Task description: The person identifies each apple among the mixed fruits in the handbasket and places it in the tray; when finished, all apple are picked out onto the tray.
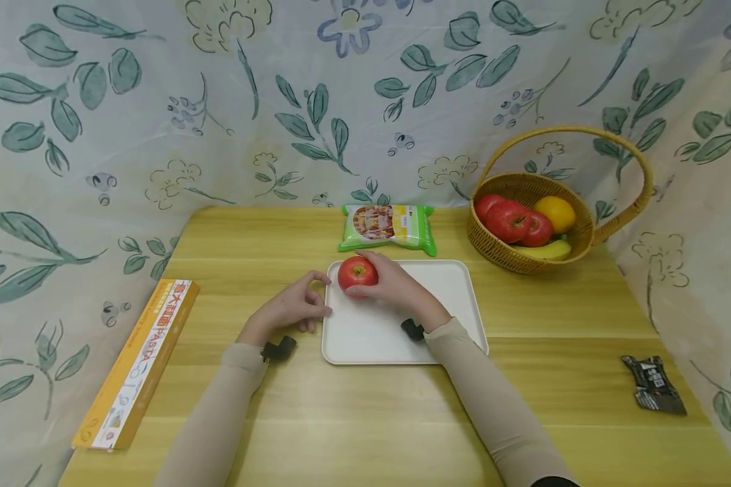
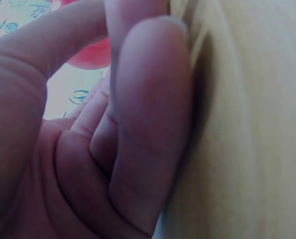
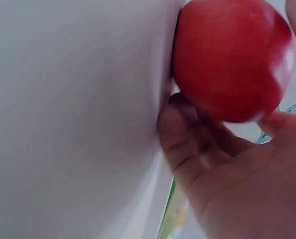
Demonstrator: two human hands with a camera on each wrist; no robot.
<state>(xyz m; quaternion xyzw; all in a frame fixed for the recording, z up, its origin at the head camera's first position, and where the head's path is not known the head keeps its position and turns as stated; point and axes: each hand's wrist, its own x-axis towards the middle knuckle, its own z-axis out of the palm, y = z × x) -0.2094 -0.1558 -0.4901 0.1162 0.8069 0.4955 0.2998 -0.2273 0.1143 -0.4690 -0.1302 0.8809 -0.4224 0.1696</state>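
Observation:
A red apple [image 1: 357, 271] sits at the far left corner of a white tray [image 1: 402, 346]. My right hand [image 1: 396, 284] grips it from the right, thumb on the near side and fingers on the far side; in the right wrist view the apple [image 3: 232, 59] rests against the tray surface. Just beside the tray's left edge is my left hand [image 1: 289, 304], its fingers loosely bent and nothing seen between them. In the left wrist view that hand's fingers [image 2: 152, 94] lie close to the wooden table, and part of the apple [image 2: 90, 54] shows beyond them.
Behind the tray lies a green snack packet [image 1: 390, 226]. A wicker basket [image 1: 493, 250] with apples, an orange fruit and a banana stands at the back right. A yellow pasta box [image 1: 137, 365] lies along the left, and a small black packet [image 1: 654, 384] at the right.

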